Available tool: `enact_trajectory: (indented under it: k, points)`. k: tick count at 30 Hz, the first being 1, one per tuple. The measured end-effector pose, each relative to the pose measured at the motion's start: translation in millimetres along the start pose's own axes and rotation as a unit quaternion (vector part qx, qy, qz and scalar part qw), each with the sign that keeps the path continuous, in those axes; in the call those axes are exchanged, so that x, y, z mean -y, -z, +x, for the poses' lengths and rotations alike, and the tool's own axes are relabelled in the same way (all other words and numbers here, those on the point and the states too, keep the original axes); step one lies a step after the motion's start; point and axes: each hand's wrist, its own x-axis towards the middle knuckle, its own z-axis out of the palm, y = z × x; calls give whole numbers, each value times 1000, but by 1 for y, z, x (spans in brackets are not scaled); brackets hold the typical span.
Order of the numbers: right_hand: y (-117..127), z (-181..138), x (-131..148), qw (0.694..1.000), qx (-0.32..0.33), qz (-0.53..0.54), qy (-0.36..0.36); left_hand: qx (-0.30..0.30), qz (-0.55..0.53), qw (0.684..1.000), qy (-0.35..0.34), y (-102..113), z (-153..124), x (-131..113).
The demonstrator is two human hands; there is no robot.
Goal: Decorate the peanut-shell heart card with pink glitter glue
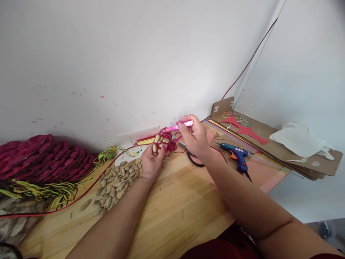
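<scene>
My left hand (151,161) is closed around a red ball-shaped craft piece (164,143) studded with pale shell halves, held just above the wooden table (172,212). My right hand (195,136) pinches a pink pen-like tool (180,126), whose tip points left and touches the top of the red piece. A heap of pale shell halves (116,183) lies on the table just left of my left wrist.
Finished magenta craft pieces (43,156) with yellow-green strings (51,190) are piled at the left. A blue glue gun (236,154) and black-handled scissors (192,158) lie to the right of my hands. Cardboard sheets (275,144) with red cut-outs, rubber bands and white tissue (299,138) fill the right corner. The white wall stands close behind.
</scene>
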Motion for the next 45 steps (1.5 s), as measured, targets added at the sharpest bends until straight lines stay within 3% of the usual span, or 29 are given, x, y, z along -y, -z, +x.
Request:
enact_trajectory:
  k: [3,27,45]
  points:
    - [1,1,0,1000,-24,-11,-2,5,-18,1000,2,-1,0,1]
    - [-1,0,10,999,11,-16,45,12,-4,1000,0,-1,-1,2]
    - [-1,-2,8,999,16,-13,26,18,-27,999,35,-1,-1,-5]
